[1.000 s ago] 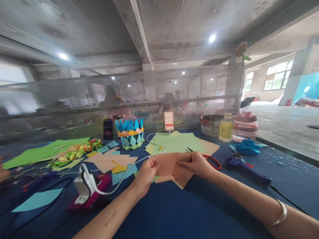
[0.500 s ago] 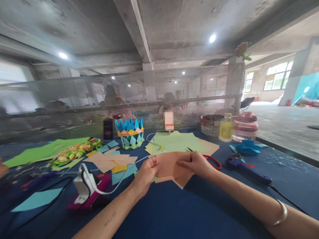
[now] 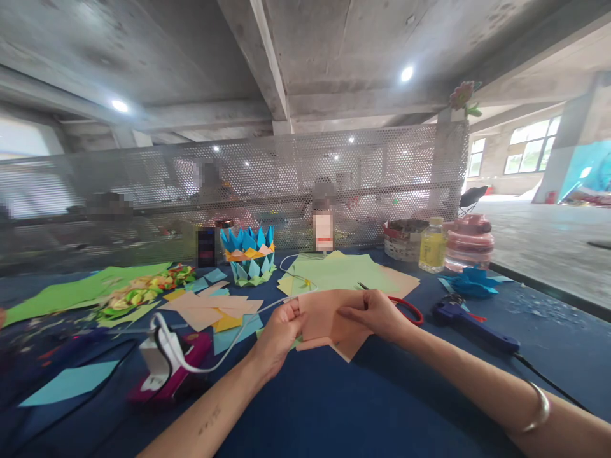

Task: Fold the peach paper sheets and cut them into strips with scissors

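Observation:
A peach-coloured paper sheet (image 3: 321,317) is held just above the blue tabletop (image 3: 334,407) in front of me. My left hand (image 3: 279,337) pinches its left edge with closed fingers. My right hand (image 3: 377,315) grips its right side, thumb lying on top. More peach paper (image 3: 348,348) lies under the held sheet. Red-handled scissors (image 3: 405,306) rest just behind my right hand.
A blue glue gun (image 3: 470,321) with its cord lies to the right. A magenta device with a white cable (image 3: 167,366) sits at left. Loose coloured papers (image 3: 210,308), a blue origami basket (image 3: 249,254), a yellow bottle (image 3: 433,245) and a pink container (image 3: 469,242) stand before a mesh screen (image 3: 238,184).

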